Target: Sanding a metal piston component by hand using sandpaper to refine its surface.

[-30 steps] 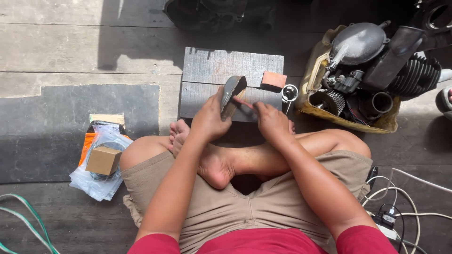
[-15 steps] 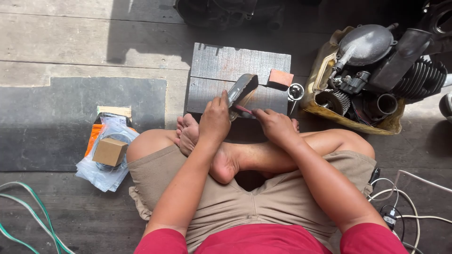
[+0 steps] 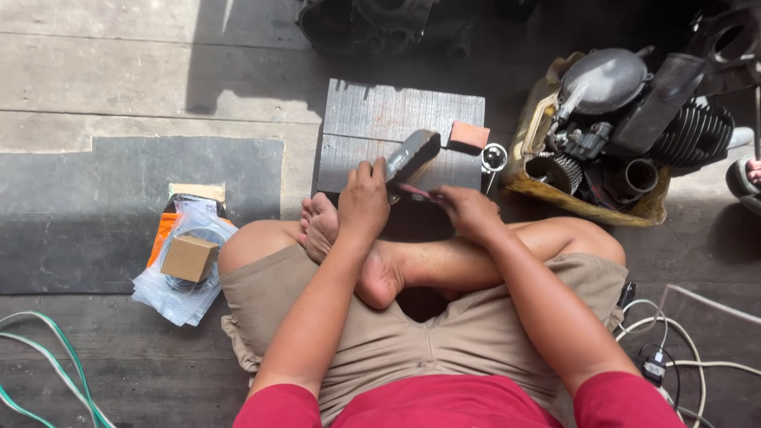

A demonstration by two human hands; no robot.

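The hammer head (image 3: 412, 154) has tilted rightward; left hand (image 3: 363, 198) grips it, right hand (image 3: 468, 210) pinching a thin pink-handled tool (image 3: 418, 192) just beneath.

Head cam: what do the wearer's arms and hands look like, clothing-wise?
Both arms are bare from the upper arm down. Short red sleeves cover only the tops of the arms. The left hand and right hand are bare: no gloves, rings, watch or wristbands show. Tan shorts below; feet bare.
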